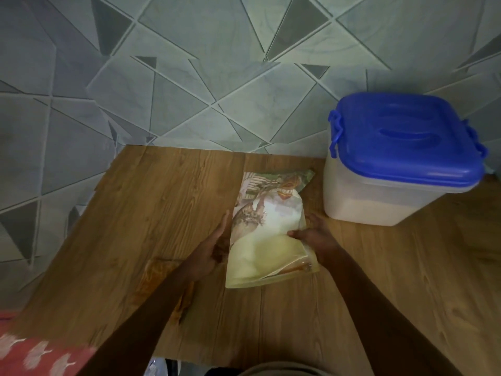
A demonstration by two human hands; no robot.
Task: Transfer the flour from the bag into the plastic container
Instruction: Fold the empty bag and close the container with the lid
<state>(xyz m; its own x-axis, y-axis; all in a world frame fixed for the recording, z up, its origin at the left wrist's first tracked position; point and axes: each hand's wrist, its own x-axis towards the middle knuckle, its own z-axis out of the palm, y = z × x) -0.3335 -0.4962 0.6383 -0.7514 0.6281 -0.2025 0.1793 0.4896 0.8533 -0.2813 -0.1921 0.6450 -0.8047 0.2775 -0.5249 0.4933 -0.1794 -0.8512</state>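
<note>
The flour bag (267, 234) lies flat on the wooden table (151, 213), its printed end pointing away from me and its pale yellow end towards me. My left hand (212, 248) lies against the bag's left edge with its fingers straight. My right hand (314, 234) holds the bag's right edge, with the thumb laid over the top and the fingers along the side. The plastic container (379, 202) stands to the right of the bag, its blue lid (404, 137) closed and clipped. Something white shows through its lower walls.
A wall of grey-green triangular tiles (217, 63) rises just behind the table. A red patterned cloth (40, 354) lies at the near left corner. The table's left edge runs diagonally, and bare wood lies left of the bag.
</note>
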